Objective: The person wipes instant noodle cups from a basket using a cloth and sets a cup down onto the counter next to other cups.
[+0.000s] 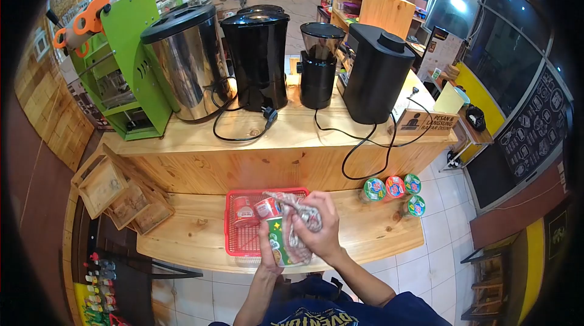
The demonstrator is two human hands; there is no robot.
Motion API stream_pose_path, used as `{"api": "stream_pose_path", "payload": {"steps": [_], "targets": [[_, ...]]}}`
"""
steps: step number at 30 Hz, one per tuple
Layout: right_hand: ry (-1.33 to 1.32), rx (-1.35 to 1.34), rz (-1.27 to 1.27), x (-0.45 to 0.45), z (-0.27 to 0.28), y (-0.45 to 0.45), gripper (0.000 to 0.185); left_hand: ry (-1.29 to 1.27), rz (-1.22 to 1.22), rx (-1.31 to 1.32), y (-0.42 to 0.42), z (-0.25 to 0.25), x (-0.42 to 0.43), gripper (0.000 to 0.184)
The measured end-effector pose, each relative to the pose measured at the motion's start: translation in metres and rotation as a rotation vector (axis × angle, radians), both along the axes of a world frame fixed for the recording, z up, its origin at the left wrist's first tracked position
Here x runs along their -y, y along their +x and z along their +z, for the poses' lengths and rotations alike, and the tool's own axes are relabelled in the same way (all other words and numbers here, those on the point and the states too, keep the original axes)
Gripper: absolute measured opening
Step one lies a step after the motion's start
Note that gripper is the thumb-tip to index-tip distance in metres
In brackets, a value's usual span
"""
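Observation:
My left hand [267, 252] grips a green-and-white cup [277, 242], probably an instant noodle cup, over the near edge of the lower shelf. A patterned, crumpled cloth [296, 244] is in my right hand [322, 232], pressed against the cup's right side. Part of the cup is hidden behind the cloth. Just beyond my hands sits a red plastic basket [231, 238] with perforated sides. Inside it lie a red cup [245, 212] and a second red-and-white cup [266, 207].
Several lidded cups [394, 187] stand at the shelf's right end. A wooden rack [125, 195] is at the left. On the upper counter are a green machine [137, 61], a steel container [188, 64], black appliances [255, 58] and a hanging power cord [347, 165].

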State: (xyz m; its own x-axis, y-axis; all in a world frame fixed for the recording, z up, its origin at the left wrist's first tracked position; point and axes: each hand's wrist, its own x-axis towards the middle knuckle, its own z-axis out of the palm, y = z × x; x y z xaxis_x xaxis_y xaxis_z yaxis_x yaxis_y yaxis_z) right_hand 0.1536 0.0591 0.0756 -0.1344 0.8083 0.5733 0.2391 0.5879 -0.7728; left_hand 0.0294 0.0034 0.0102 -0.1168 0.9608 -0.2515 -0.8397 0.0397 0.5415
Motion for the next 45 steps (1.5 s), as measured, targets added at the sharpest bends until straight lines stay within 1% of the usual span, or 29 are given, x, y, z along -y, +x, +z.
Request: {"api": "stream_pose_path", "payload": {"steps": [1,2,5,6,9,10,11,13,14,16,17,18,19,20,21,22,25,26,29,30,33,37,38,40,41,42,43,45], "targets": [[0.025,0.03,0.008,0.007,-0.007,-0.001,0.034,-0.034,0.033,0.032,-0.007,-0.015,-0.002,0.073],[0.016,0.073,0.012,0.018,-0.014,-0.002,0.033,0.178,-0.063,0.071,-0.027,-0.034,-0.003,0.073],[-0.003,0.109,0.112,0.041,-0.024,-0.006,0.031,0.035,0.021,0.004,-0.035,0.005,-0.009,0.072],[0.003,0.102,0.118,0.043,-0.024,-0.007,0.031,0.033,0.028,-0.012,-0.038,0.005,-0.008,0.072],[0.043,0.066,0.088,0.022,-0.018,-0.008,0.032,0.012,0.016,0.02,-0.033,-0.01,-0.006,0.072],[0.036,0.055,0.065,0.013,-0.011,-0.008,0.032,0.035,0.06,0.034,-0.03,-0.016,-0.004,0.073],[0.032,0.044,0.043,0.002,-0.003,-0.007,0.031,0.036,0.014,0.002,-0.026,-0.019,-0.002,0.075],[0.004,0.025,0.012,-0.007,0.004,-0.005,0.032,0.039,-0.07,-0.06,-0.012,-0.006,0.004,0.081],[-0.018,0.017,0.007,-0.01,0.004,-0.004,0.033,0.077,-0.072,-0.008,-0.007,-0.001,0.006,0.073],[-0.039,0.009,0.017,-0.007,-0.002,-0.005,0.033,-0.002,0.018,-0.027,-0.009,0.003,0.003,0.074],[-0.009,0.024,0.038,0.001,-0.009,-0.007,0.033,-0.043,0.064,-0.035,-0.01,0.003,0.002,0.074],[0.02,0.039,0.057,0.011,-0.017,-0.008,0.033,0.021,0.028,0.022,-0.026,-0.028,0.002,0.074],[0.049,0.053,0.075,0.021,-0.023,-0.01,0.033,0.027,0.036,0.013,-0.033,-0.025,0.001,0.073],[-0.039,0.021,0.091,0.037,-0.023,-0.013,0.033,0.032,0.042,0.002,-0.04,-0.021,-0.002,0.073],[-0.034,0.026,0.105,0.042,-0.026,-0.013,0.032,0.038,0.045,-0.01,-0.044,-0.015,-0.006,0.072],[-0.028,0.03,0.118,0.044,-0.029,-0.012,0.032,0.036,0.063,-0.059,-0.045,0.0,-0.005,0.07],[0.033,0.034,0.1,0.031,-0.02,-0.01,0.032,0.027,0.017,-0.075,-0.041,-0.009,-0.004,0.07],[0.068,0.034,0.083,0.018,-0.013,-0.008,0.032,0.085,-0.031,0.02,-0.042,-0.029,-0.001,0.072],[0.0,0.002,0.016,-0.008,0.002,-0.002,0.031,0.027,-0.028,-0.056,-0.008,0.007,0.004,0.072],[0.001,0.014,0.012,-0.013,0.005,0.0,0.031,0.06,-0.096,-0.079,-0.007,0.003,0.006,0.081],[0.045,0.038,-0.016,-0.003,-0.006,-0.001,0.032,0.009,0.008,-0.097,-0.005,-0.001,0.004,0.079],[-0.028,0.054,0.08,0.044,-0.027,-0.007,0.034,0.109,-0.06,0.055,-0.037,-0.01,-0.012,0.079],[-0.027,0.066,0.092,0.047,-0.028,-0.007,0.034,0.065,-0.049,-0.046,-0.047,-0.019,-0.016,0.081],[-0.025,0.092,0.108,0.051,-0.03,-0.005,0.034,0.044,-0.025,-0.046,-0.04,-0.004,-0.017,0.081],[-0.003,0.076,0.088,0.046,-0.029,-0.004,0.034,0.03,-0.017,-0.047,-0.038,0.001,-0.016,0.081],[0.02,0.061,0.068,0.033,-0.027,-0.004,0.035,0.063,-0.089,0.057,-0.038,-0.025,-0.016,0.081],[0.047,0.045,0.048,0.02,-0.022,-0.003,0.035,0.044,-0.073,0.057,-0.032,-0.022,-0.014,0.081],[0.013,0.029,0.003,0.0,-0.009,0.001,0.034,0.005,-0.042,0.061,-0.013,-0.012,-0.008,0.08]]}}
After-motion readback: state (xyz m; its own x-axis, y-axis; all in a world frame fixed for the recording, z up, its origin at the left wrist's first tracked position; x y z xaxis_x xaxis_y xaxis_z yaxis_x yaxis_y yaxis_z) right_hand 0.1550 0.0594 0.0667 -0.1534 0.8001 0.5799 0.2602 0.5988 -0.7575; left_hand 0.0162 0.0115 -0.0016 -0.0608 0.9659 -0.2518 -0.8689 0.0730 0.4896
